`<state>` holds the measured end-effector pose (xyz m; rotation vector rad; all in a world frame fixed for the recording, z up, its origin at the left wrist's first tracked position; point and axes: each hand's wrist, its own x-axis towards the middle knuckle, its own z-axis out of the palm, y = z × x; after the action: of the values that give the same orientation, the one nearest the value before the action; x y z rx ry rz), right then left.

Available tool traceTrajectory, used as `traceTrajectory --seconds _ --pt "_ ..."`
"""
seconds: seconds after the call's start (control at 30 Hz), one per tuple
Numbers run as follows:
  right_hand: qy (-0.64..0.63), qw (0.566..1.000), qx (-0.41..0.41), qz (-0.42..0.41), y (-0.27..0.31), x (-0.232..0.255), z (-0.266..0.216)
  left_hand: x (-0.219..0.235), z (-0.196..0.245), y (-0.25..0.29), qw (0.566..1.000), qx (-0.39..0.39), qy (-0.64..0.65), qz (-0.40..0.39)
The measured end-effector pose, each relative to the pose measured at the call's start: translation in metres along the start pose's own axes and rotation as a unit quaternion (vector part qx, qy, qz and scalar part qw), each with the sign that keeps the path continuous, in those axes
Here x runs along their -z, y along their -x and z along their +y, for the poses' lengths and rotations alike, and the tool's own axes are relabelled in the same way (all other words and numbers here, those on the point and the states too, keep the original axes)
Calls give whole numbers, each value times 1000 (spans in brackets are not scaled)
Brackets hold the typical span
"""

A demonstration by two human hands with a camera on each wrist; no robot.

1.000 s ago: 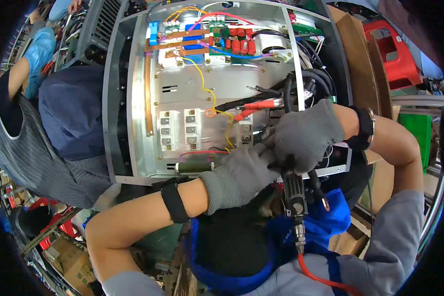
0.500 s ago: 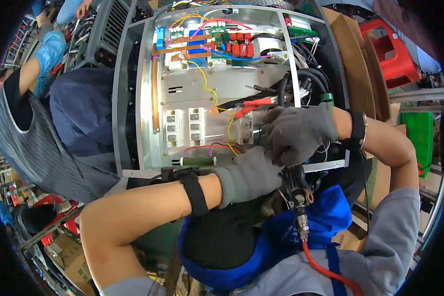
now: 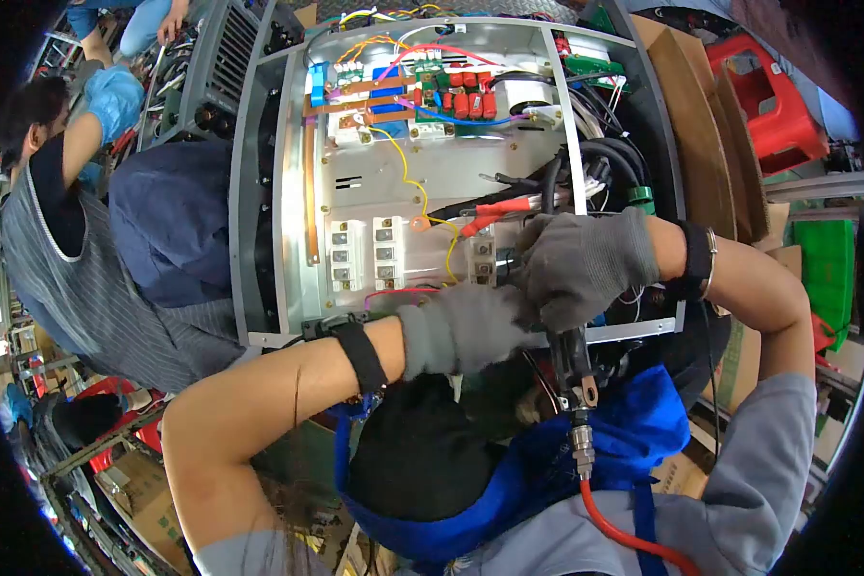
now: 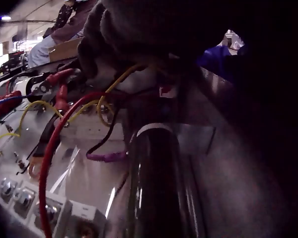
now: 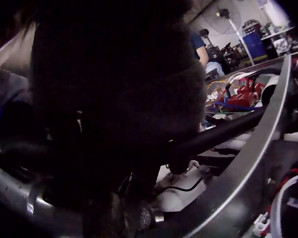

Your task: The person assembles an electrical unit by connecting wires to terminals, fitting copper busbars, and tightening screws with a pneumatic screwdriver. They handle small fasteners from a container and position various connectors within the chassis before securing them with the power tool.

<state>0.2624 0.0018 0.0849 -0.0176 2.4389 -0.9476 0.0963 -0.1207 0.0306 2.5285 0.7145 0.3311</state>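
Grey knitted gloves cover both hands. My right hand (image 3: 586, 264) grips the top of a black air tool (image 3: 572, 360) at the front rail of an open metal cabinet (image 3: 422, 163). Curled fingers hide the tool's working end. A red hose (image 3: 610, 528) runs from its metal fitting. Close against the right fingers is my left hand (image 3: 461, 326), slightly blurred; what it holds I cannot tell. A copper cable lug (image 3: 590, 392) hangs beside the tool. White terminal modules (image 3: 389, 252) sit left of the hands. In the left wrist view a dark cylinder (image 4: 159, 188) lies below the glove.
Red-sleeved lugs (image 3: 499, 206) and black cables lie beyond the right hand. A yellow wire (image 3: 408, 173) crosses the cabinet floor. A metal rail (image 3: 573, 125) divides off the right-hand wiring. Cardboard (image 3: 701, 134) and a red stool (image 3: 768, 106) are on the right; another person (image 3: 115, 259) is at left.
The cabinet has shifted slightly right in the head view. The copper lug has swung left, in front of the tool. Both hands stay close together at the front rail.
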Motion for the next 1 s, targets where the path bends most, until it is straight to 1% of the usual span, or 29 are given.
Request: traceTrajectory --seconds 0.03,0.13,0.23,0.33,0.43,0.47,0.53,0.6,0.63,0.67,0.7,0.73,0.77,0.8,0.83,0.87,0.9,0.97,1.0 --pt "-8 1000 -5 -14 1 4 -1 6 -5 3 1000 10 10 -26" --pt "-17 999 -28 -26 1 6 -5 30 -17 14 987 134 24 -81" --pt "-18 999 5 27 -3 5 -4 27 -14 11 988 108 106 -40" --pt "-42 999 12 14 0 7 -1 27 2 -2 943 241 198 -116" --pt "-113 991 38 63 4 4 3 24 9 -4 954 209 179 -120" --pt "-160 981 59 94 5 5 7 19 9 -1 969 161 161 -98" --pt "-255 949 104 154 4 7 17 11 9 7 988 68 126 -55" --pt "-352 899 100 242 11 11 25 8 19 -3 991 70 59 -93" --pt "-434 875 67 204 17 17 23 9 23 -10 991 70 24 -112" --pt "-513 841 28 172 23 25 19 9 25 -13 992 74 23 -104" --pt "-414 894 31 168 19 26 16 8 27 -15 992 79 22 -96" --pt "-311 936 35 161 15 27 12 8 27 -15 992 85 21 -89" --pt "-204 966 40 152 11 26 8 10 23 -12 993 76 50 -74" --pt "-231 967 11 104 9 27 -6 12 15 -6 993 67 80 -60" --pt "-191 977 33 85 8 24 -10 13 7 -3 991 58 111 -47" --pt "-148 985 55 65 8 23 -12 13 1 -3 988 35 81 -126" --pt "-103 991 77 44 8 21 -13 18 0 -4 985 29 77 -149" --pt "-79 988 109 78 10 16 -18 28 4 -8 978 19 73 -194" --pt "-63 986 122 93 13 14 -22 38 4 -11 968 23 41 -247"
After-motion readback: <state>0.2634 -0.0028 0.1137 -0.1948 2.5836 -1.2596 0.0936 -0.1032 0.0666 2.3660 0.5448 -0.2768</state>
